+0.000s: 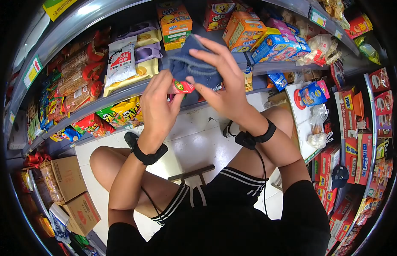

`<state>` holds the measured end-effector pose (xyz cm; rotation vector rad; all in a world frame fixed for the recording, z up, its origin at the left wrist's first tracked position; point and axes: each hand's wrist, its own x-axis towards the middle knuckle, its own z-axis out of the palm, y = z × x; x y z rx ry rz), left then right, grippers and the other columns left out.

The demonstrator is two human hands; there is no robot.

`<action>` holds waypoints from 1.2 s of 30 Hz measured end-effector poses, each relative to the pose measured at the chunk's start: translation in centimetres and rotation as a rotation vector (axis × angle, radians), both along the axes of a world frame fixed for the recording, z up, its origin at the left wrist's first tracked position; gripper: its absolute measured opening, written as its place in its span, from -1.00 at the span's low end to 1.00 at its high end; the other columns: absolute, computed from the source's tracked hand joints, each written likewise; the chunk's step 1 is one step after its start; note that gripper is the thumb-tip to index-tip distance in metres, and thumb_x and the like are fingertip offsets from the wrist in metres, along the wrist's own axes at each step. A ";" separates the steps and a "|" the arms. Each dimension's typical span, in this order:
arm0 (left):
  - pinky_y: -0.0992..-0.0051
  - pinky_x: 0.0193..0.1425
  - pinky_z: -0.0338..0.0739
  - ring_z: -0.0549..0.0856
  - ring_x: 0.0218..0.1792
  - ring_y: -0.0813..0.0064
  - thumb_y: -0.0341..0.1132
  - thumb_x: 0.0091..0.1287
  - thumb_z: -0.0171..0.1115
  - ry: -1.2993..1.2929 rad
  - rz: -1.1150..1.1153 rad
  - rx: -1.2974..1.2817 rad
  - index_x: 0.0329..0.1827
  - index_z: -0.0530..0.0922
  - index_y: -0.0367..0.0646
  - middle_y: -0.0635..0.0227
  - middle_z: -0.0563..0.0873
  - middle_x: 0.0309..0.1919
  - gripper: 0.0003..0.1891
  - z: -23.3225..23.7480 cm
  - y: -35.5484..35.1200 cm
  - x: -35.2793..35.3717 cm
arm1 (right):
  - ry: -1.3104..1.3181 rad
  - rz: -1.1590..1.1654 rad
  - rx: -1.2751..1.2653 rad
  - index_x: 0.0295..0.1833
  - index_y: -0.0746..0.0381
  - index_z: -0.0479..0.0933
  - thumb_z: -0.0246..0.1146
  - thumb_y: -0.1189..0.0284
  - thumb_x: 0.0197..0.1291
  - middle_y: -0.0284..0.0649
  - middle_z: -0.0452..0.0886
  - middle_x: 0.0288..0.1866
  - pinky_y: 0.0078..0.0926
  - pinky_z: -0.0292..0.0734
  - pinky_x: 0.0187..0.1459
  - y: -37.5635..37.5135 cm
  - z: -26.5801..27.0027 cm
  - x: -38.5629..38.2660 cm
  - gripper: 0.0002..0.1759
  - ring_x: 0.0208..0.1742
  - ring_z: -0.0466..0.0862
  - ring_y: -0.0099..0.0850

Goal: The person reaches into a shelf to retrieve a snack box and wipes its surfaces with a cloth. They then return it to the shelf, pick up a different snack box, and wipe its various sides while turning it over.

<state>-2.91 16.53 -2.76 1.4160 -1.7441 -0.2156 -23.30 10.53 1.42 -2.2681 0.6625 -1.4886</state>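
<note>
Both hands are raised in front of the shelf. My left hand (159, 103) has its fingers closed on a small red packet (184, 86) with a green and yellow mark. A dark blue cloth (192, 64) lies against my right hand (222, 79), whose thumb and fingers are bent round its right side. The cloth is folded and partly covers the packet's upper edge. Behind the hands are an orange and green box (174, 25) and a white candy bag (121, 59) on the shelf.
Orange boxes (244, 30) and blue boxes (275, 48) stand on the upper shelf. Bagged snacks (129, 112) fill the lower one. Cardboard boxes (69, 177) are at the left, a white table (301, 121) with a blue packet (313, 93) at the right.
</note>
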 end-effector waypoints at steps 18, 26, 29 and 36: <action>0.22 0.42 0.72 0.86 0.32 0.02 -0.60 0.35 0.55 0.189 -0.092 0.006 0.46 0.71 -0.21 0.09 0.87 0.31 -0.42 1.3 -0.1 -0.9 | -0.039 -0.187 0.031 0.44 0.29 0.70 0.66 0.49 0.33 0.09 0.67 0.59 -0.17 0.62 0.54 -1.7 0.4 -1.2 -0.41 0.54 0.74 -0.04; 0.31 0.36 0.76 0.92 0.23 0.26 -0.43 0.51 0.64 0.479 -0.114 0.047 0.44 0.66 -0.27 0.08 0.91 0.24 -0.50 1.1 0.3 -1.7 | -0.616 0.099 0.783 0.51 0.32 0.66 0.52 0.32 0.64 -0.25 0.84 0.31 -0.48 0.67 0.39 -2.8 -0.1 -1.6 -0.50 0.29 0.79 -0.55; 0.35 0.35 0.75 0.92 0.23 0.28 -0.41 0.50 0.65 0.540 -0.140 0.024 0.46 0.66 -0.28 0.09 0.91 0.24 -0.48 1.0 0.2 -1.8 | -0.599 0.115 0.840 0.50 0.32 0.66 0.52 0.32 0.63 -0.25 0.84 0.31 -0.49 0.67 0.39 -2.5 -0.3 -1.6 -0.50 0.29 0.78 -0.57; 0.42 0.43 0.72 0.81 0.28 0.52 -0.55 0.55 0.58 0.452 -0.211 -0.032 0.54 0.57 -0.33 0.24 0.82 0.30 -0.45 1.3 0.6 -1.1 | -0.509 0.152 0.751 0.49 0.34 0.65 0.51 0.33 0.64 -0.24 0.83 0.31 -0.49 0.66 0.40 -1.7 -0.2 -0.9 -0.51 0.29 0.77 -0.56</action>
